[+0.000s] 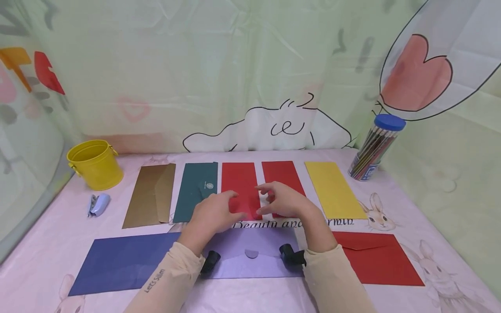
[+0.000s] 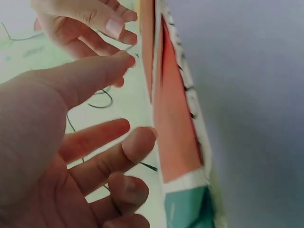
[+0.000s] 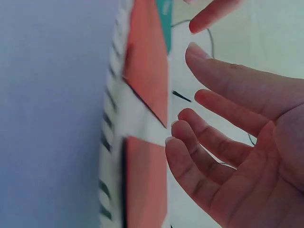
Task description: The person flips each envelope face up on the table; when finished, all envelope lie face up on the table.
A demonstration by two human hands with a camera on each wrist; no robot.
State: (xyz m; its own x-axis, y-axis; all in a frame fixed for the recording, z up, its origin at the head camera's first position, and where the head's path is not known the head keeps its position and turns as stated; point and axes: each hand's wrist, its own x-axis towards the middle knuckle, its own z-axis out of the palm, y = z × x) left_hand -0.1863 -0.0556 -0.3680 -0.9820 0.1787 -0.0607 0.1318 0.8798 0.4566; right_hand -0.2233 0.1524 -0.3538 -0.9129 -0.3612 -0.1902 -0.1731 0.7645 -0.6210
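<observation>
Both hands hover side by side over the table, thumbs and fingers loosely curved, with nothing held. My left hand [image 1: 214, 213] is above the gap between the dark green envelope [image 1: 192, 187] and the left red envelope [image 1: 238, 178]. The right hand [image 1: 285, 201] is over the two red envelopes, nearer the right one [image 1: 279, 171]. Below the wrists lies a lavender envelope [image 1: 252, 265] with a rounded flap tab. In the left wrist view the left hand [image 2: 71, 142] shows spread fingers; in the right wrist view the right hand [image 3: 247, 137] looks much the same.
A gold envelope [image 1: 146, 195] and a yellow one [image 1: 334, 189] end the back row. In front lie a blue envelope [image 1: 121, 261] and another red one [image 1: 379, 258]. A yellow bucket [image 1: 95, 167], a small stapler [image 1: 98, 204] and a pencil tube [image 1: 375, 148] stand at the sides.
</observation>
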